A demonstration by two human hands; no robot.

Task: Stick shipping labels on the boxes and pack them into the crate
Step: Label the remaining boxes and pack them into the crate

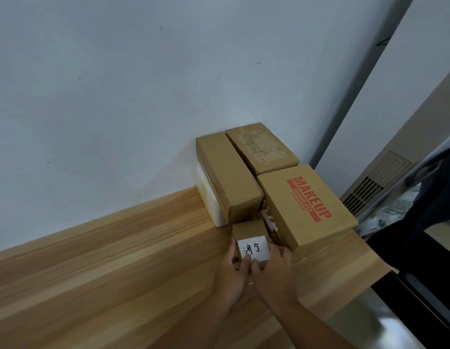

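At the far right corner of the wooden table (118, 273), where it meets the white wall (118, 96), a small box (248, 229) sits on the tabletop with a white handwritten label (253, 248) on its top face. The person's left hand (232, 272) grips the box's left side and the right hand (273, 269) grips its right side. The fingers curl down the box walls while both thumbs lie on the label's near edge. That hold looks meant to steady the light carton from both sides so thumb pressure can seat the sticker flat without the box sliding.

The small box is pushed close to three bigger cartons, which probably braces it from behind. Just behind it to the left is a long box (226, 172). Touching or nearly touching its right side is a box printed MAKEUP (307, 202). Farther back, against the wall, is a scuffed box (261, 147) whose top paper looks torn away. None of these three shows a fresh label, so they seem parked in the corner awaiting their turn.

The crate is not in view, so packing appears not yet begun for this box. The likely step in hand is smoothing the label down, after which the box would need lifting clear of its neighbours
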